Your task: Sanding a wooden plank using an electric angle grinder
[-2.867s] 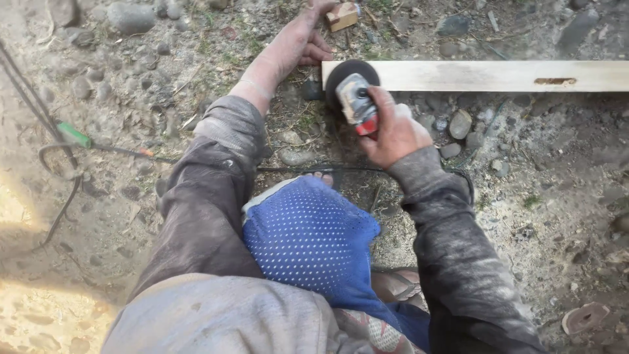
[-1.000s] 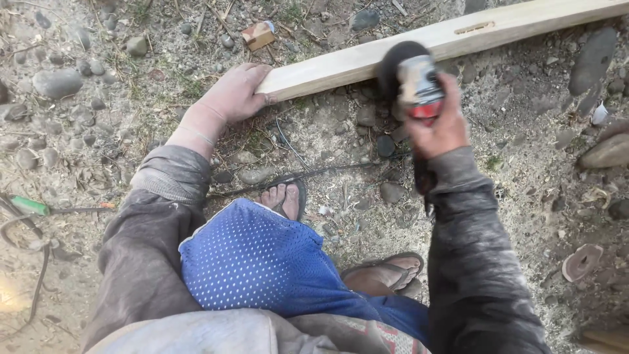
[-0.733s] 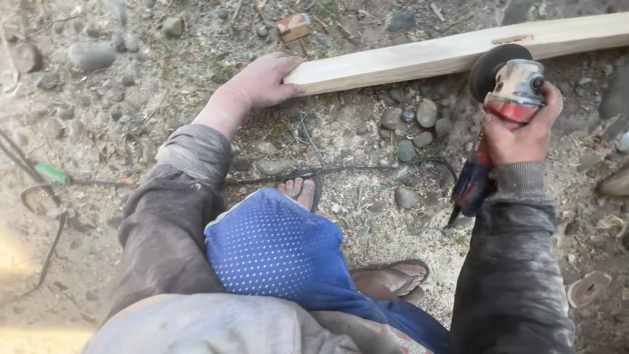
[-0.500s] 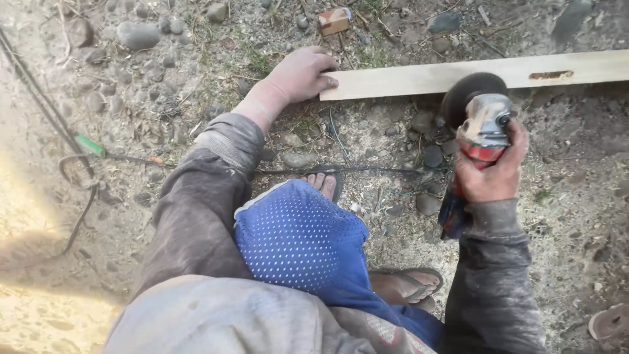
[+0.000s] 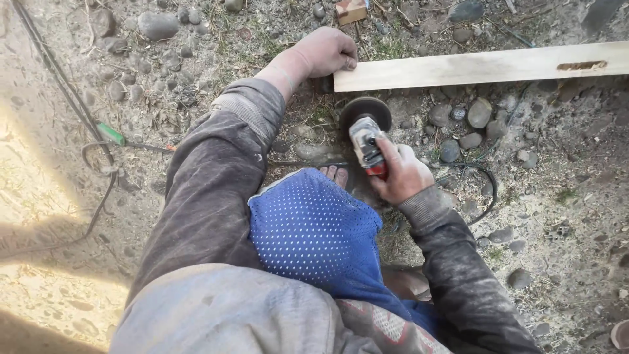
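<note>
The angle grinder (image 5: 365, 134) sits just below the near end of the pale wooden plank (image 5: 481, 67), disc near but apart from it; the right hand (image 5: 401, 174) is wrapped tight around its body; the left hand (image 5: 324, 52), fingers curled, presses the plank's end onto the stony ground (image 5: 557, 164); no fresh cut shows there, so the work looks unstarted.

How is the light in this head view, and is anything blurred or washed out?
Head view: warm sunlight washes out the gravel ground at left; the rest lies in even shade. The left hand, plank and grinder in the right hand are sharp, without motion blur.
</note>
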